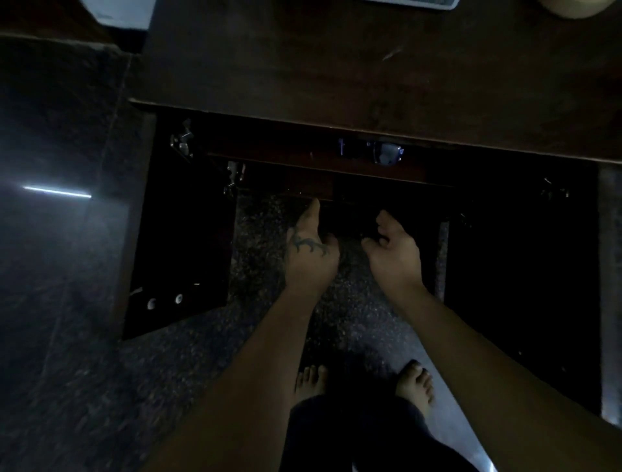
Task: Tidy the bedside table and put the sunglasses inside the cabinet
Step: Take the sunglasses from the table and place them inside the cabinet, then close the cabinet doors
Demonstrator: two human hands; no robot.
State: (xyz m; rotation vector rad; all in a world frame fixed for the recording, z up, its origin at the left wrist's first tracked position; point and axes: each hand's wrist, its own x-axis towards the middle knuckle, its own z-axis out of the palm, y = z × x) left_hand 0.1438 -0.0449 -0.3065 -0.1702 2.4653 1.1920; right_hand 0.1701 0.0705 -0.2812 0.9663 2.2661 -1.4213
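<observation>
The dark sunglasses (pixel 382 153) lie on the upper shelf inside the open cabinet, just under the bedside table's wooden top (pixel 336 67). My left hand (pixel 311 251), with a mark on its back, hangs in front of the lower shelf edge, thumb stretched toward it and fingers loosely curled. My right hand (pixel 395 251) is beside it, also loosely curled. Neither hand holds anything that I can make out in the dim light. Both hands are well below the sunglasses.
The left cabinet door (pixel 181 242) and right cabinet door (pixel 521 269) stand swung open toward me. A grey flat object (pixel 410 2) and a beige round object (pixel 575 8) sit at the tabletop's far edge. My bare feet (pixel 414 384) stand on speckled floor.
</observation>
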